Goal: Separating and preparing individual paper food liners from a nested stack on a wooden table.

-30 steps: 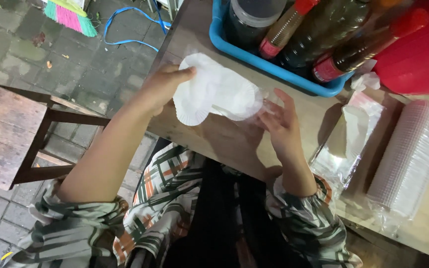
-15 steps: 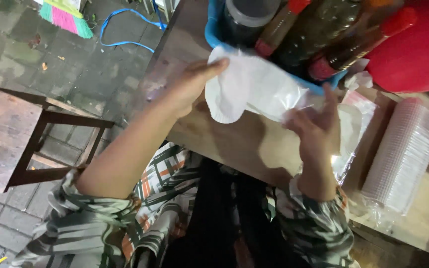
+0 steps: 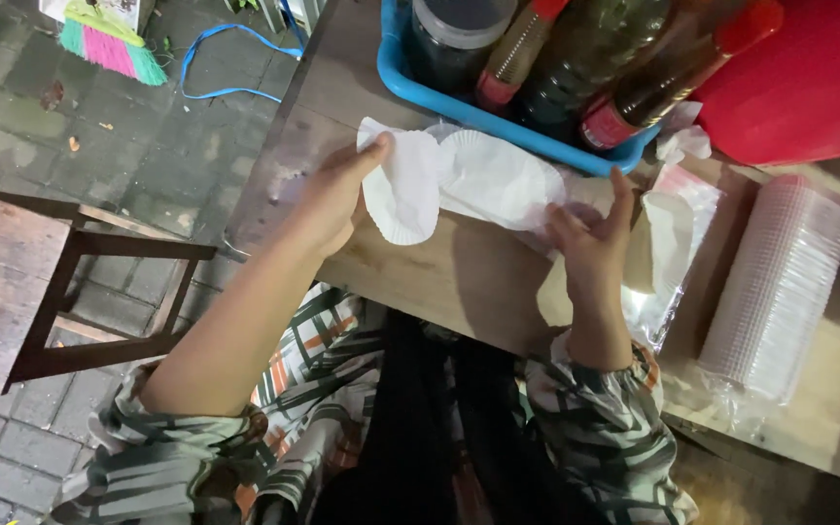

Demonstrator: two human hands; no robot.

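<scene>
My left hand (image 3: 331, 199) pinches the edge of a white fluted paper liner (image 3: 402, 191), peeled off to the left. Beside it a second white paper liner (image 3: 498, 180) rests on my right hand (image 3: 590, 238), whose fingers are spread under its right edge. Both hands hover over the near edge of a wooden table (image 3: 478, 282), just in front of a blue tray (image 3: 498, 122).
The blue tray holds a dark jar (image 3: 454, 34) and several sauce bottles (image 3: 634, 68). A red container (image 3: 799, 78) stands at the far right. A clear bag of white liners (image 3: 668, 243) and a sleeve of plastic lids (image 3: 780, 282) lie to the right. A wooden stool (image 3: 41, 282) stands left.
The crumpled white stack has been pulled apart into two liners. My left hand drew one to the left while my right hand stayed under the other.
</scene>
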